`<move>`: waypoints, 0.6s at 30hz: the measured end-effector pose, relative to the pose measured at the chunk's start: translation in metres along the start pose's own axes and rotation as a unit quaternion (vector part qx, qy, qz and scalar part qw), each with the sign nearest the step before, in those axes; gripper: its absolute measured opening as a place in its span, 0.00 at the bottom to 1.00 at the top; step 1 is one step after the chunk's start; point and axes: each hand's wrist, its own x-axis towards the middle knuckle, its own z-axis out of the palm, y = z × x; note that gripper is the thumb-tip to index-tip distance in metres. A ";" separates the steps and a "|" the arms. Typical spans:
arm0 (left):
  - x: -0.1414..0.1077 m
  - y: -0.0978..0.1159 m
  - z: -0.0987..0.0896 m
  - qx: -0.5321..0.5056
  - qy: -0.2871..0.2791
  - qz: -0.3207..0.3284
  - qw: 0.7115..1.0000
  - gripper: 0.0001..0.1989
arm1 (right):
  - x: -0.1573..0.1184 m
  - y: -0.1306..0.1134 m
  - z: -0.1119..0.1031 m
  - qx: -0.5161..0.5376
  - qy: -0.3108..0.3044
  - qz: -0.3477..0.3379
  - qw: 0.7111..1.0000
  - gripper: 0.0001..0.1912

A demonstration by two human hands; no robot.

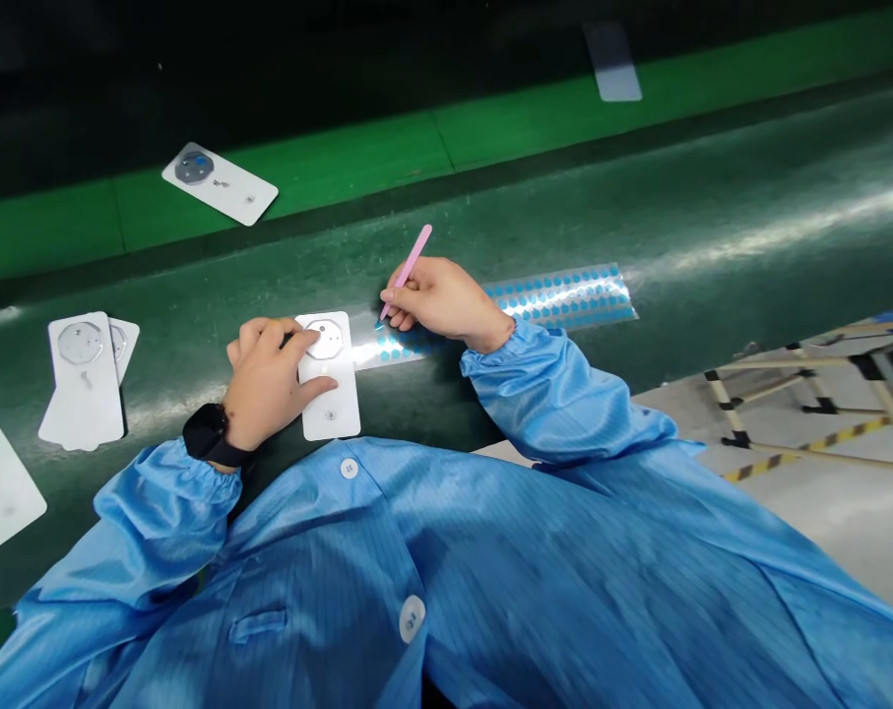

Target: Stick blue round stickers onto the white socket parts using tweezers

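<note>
My left hand (269,379) rests on the left side of a white phone-shaped panel (330,382), its thumb and fingers spread over it. The panel lies flat and has a round outline near its top. Pinched in my right hand (442,298) are pink tweezers (414,258), tips pointing down at the left end of a clear sheet (623,295) with rows of blue dots. A small blue dot (379,325) shows at the tweezer tips. Part of the sheet is hidden under my right hand.
Overlapping white panels (88,384) lie at the left on the green work surface (172,286), with another panel (3,483) at the left edge. On the bright green strip beyond are a panel with a dark round part (231,192) and a greyish panel (615,69).
</note>
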 end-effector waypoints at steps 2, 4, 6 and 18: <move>-0.001 -0.004 0.006 -0.020 0.018 0.014 1.000 0.26 | 0.000 0.000 0.001 0.003 0.011 0.009 1.000 0.15; -0.002 -0.005 0.009 -0.034 0.019 0.021 0.999 0.26 | -0.001 0.000 0.000 0.017 0.017 0.021 1.000 0.16; -0.003 -0.005 0.011 -0.043 0.016 0.022 0.999 0.26 | -0.003 -0.001 -0.002 0.035 0.019 0.028 0.999 0.16; 0.002 -0.004 0.015 -0.062 0.000 0.010 0.998 0.28 | -0.002 -0.028 0.049 -0.043 -0.028 -0.015 0.999 0.17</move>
